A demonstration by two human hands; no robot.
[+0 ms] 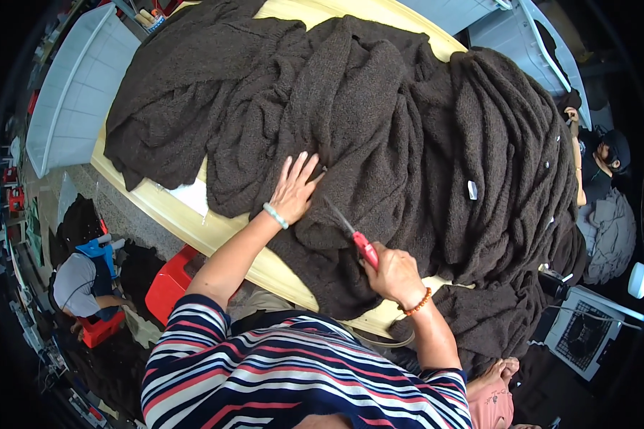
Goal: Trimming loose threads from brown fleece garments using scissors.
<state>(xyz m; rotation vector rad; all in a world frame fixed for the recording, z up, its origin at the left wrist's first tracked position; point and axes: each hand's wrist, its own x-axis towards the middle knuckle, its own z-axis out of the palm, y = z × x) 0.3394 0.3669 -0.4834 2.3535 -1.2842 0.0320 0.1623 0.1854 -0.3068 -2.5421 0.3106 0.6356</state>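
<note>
Dark brown knit garments (365, 93) lie heaped in folds over a pale yellow table (186, 214). My left hand (293, 189) rests flat on the knit with its fingers spread, and a small light speck shows by its fingertips. In my right hand (397, 275) is a red-handled tool (365, 248) with a slim, pointed metal blade; whether it is scissors or another cutter I cannot tell. The blade points up and left toward my left hand, close over the cloth. A white tag (472, 190) sits on the folds to the right.
Grey-white plastic bins (71, 86) stand at the far left and far right. A red stool (170, 282) is left of me. One person (79, 286) sits at the lower left; another (608, 154) is at the right edge. More brown knit (486, 314) hangs at the near right.
</note>
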